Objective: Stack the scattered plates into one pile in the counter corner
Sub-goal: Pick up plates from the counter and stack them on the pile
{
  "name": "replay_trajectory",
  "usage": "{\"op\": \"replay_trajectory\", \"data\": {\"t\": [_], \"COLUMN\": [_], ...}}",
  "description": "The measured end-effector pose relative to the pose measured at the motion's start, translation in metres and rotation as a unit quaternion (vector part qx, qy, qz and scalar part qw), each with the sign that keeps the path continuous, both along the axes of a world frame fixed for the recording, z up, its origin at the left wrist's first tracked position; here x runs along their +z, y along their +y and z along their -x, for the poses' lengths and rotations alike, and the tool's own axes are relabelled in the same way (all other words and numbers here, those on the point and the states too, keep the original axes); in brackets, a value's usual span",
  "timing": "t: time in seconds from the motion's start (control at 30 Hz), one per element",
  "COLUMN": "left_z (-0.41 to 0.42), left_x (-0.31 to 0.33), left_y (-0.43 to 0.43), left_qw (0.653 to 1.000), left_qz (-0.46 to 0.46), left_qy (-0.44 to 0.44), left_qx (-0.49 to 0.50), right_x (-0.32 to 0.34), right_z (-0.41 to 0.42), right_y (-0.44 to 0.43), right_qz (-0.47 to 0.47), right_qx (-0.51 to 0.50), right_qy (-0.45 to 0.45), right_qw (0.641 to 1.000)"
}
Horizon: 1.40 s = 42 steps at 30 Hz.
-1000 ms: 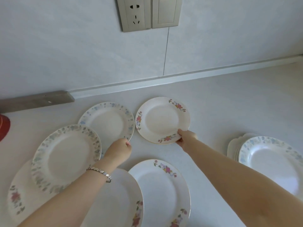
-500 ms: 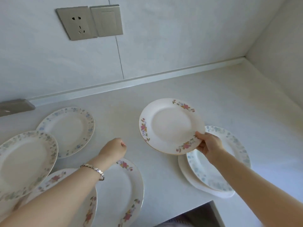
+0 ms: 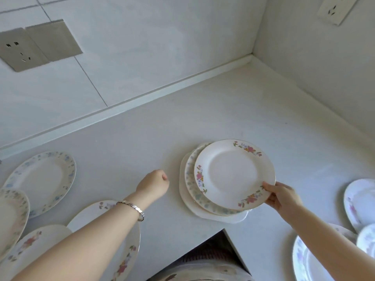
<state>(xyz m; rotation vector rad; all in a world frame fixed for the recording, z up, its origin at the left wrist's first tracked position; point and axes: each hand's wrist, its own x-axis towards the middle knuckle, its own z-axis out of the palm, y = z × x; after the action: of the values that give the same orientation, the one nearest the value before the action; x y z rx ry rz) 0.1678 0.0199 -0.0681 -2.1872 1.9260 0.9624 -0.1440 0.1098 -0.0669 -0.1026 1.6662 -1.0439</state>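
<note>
My right hand [image 3: 281, 196] grips the near rim of a white plate with pink flowers [image 3: 231, 175], holding it just over a small pile [image 3: 191, 187] on the white counter. The pile has a blue-flowered plate on a plain white one. My left hand [image 3: 153, 184] hovers as a closed fist left of the pile, holding nothing, with a silver bracelet on its wrist. More plates lie scattered: a blue-flowered plate [image 3: 43, 180] at far left, a pink-flowered plate [image 3: 97, 211] under my left forearm, others at the left edge and at right [image 3: 359, 201].
The counter corner [image 3: 251, 57] lies back right, where two walls meet. A grey socket and switch [image 3: 36, 45] sit on the back wall and a white socket [image 3: 335, 9] on the right wall. The counter's inner front edge [image 3: 224, 230] cuts in below the pile.
My right hand has carried the pink-flowered plate rightward and over the pile. The view has swung right, showing the corner. My left fist has stayed near the same place.
</note>
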Motion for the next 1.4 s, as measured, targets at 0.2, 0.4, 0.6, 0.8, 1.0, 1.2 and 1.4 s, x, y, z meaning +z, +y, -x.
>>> {"op": "replay_trajectory", "data": {"t": [0.2, 0.4, 0.6, 0.8, 1.0, 1.2, 1.4], "left_z": [0.001, -0.002, -0.003, -0.011, -0.020, -0.041, -0.100], "left_x": [-0.002, 0.001, -0.003, -0.009, -0.013, -0.012, 0.002], "left_y": [0.004, 0.005, 0.006, 0.007, 0.006, 0.008, 0.025], "left_qw": [1.000, 1.000, 1.000, 1.000, 1.000, 1.000, 0.995], "left_qz": [0.006, 0.008, 0.002, -0.001, -0.008, -0.012, 0.002], "left_qy": [-0.009, -0.012, -0.015, -0.009, -0.018, -0.017, 0.015], "left_qx": [0.002, -0.002, 0.002, 0.007, 0.009, 0.019, 0.098], "right_x": [-0.006, -0.009, -0.013, -0.011, -0.010, 0.012, 0.036], "right_z": [-0.006, -0.027, -0.036, -0.040, -0.043, -0.071, -0.156], "right_y": [0.001, 0.012, 0.013, 0.002, -0.005, -0.018, -0.052], "right_qz": [0.006, -0.028, -0.096, -0.140, -0.151, -0.037, 0.073], "right_qx": [0.019, 0.170, 0.255, 0.290, 0.274, 0.386, 0.623], "right_qy": [0.011, 0.317, 0.357, 0.420, 0.378, 0.506, 0.396], "right_qw": [1.000, 0.933, 0.894, 0.849, 0.871, 0.770, 0.670]}}
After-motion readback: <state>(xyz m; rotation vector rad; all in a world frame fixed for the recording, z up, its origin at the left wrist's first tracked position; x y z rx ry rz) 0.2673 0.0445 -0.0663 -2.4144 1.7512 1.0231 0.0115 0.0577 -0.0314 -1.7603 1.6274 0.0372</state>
